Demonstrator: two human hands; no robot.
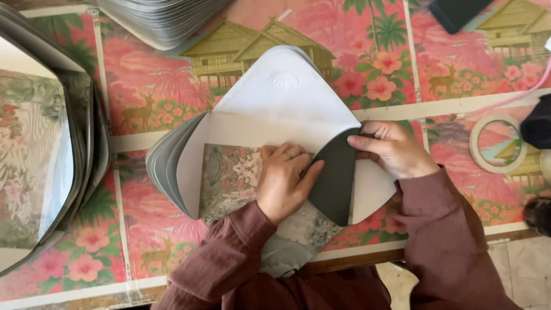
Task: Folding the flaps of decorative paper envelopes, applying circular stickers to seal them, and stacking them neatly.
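Tablecloth (pixel 172 86) printed with pink flowers, huts and deer covers the table. At its centre lies an unfolded white envelope (pixel 281 97), top flap pointing to twelve o'clock. Left hand (pixel 284 178) presses flat on the floral liner (pixel 229 175); right hand (pixel 393 149), at three o'clock, pinches the dark green side flap (pixel 333 181). A tape roll (pixel 498 143) sits further right.

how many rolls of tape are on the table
1. A single roll of tape lies flat on the patterned tablecloth at the right, just beyond the right hand. Others may sit outside the frame or under the envelope stacks.
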